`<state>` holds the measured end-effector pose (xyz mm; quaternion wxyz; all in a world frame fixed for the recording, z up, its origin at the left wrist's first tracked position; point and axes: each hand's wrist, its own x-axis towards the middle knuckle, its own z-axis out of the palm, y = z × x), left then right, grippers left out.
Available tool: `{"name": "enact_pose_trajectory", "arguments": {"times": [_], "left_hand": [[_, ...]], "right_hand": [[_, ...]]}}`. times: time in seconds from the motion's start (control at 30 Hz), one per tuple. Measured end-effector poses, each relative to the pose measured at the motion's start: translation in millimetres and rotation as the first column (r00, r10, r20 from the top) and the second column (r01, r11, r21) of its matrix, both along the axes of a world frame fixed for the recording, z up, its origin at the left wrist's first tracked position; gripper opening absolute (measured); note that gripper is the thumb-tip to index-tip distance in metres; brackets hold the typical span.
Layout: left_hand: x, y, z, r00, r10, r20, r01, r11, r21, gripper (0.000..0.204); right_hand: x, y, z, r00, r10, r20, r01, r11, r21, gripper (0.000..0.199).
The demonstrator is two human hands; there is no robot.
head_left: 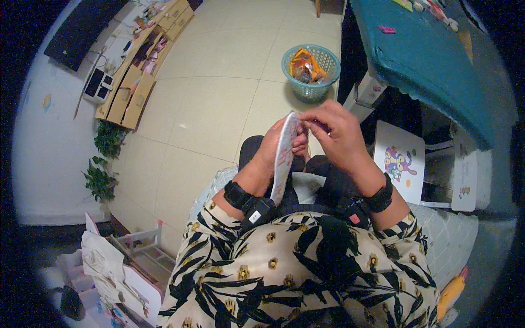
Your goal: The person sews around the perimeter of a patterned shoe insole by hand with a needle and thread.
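Observation:
A flat, long white insole (284,158) with a pinkish pattern on its face stands on edge in front of my chest, its rounded tip pointing away from me. My left hand (271,141) is closed around it from the left, with fingertips showing on its right side. My right hand (336,134) is closed in a pinch at the insole's upper right edge. Whatever is between those fingertips, if anything, is too small to make out. Dark straps with small boxes sit on both wrists.
Beyond my hands, a green perforated basket (310,87) on the tiled floor holds orange packaging. A table under a teal cloth (426,71) stands at the right, near a white chair with a cartoon print (402,161). Wooden drawers (131,98) and plants (101,177) line the left wall.

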<state>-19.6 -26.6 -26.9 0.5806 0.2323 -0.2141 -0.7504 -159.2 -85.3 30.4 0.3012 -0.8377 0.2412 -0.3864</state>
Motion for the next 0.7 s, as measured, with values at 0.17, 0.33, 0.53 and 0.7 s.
{"name": "enact_pose_trajectory", "arguments": {"times": [0.17, 0.33, 0.53, 0.7], "left_hand": [[0, 2, 26, 0.890, 0.181, 0.419, -0.160, 0.983, -0.086, 0.015], [3, 6, 36, 0.781, 0.125, 0.612, -0.078, 0.992, -0.104, 0.014], [2, 6, 38, 0.750, 0.111, 0.652, -0.072, 0.994, -0.088, 0.015], [1, 5, 41, 0.661, 0.176, 0.729, -0.147, 0.984, -0.105, 0.014]], "right_hand": [[-7, -12, -6, 1.000, 0.001, 0.010, -0.002, 0.997, 0.083, 0.008], [-9, -17, -16, 0.997, 0.041, 0.069, -0.056, 0.971, 0.231, 0.007], [-3, -14, -28, 0.973, 0.035, 0.227, -0.137, 0.880, 0.454, 0.014], [-8, -9, -13, 0.983, -0.025, 0.180, -0.055, 0.904, 0.424, 0.014]]}}
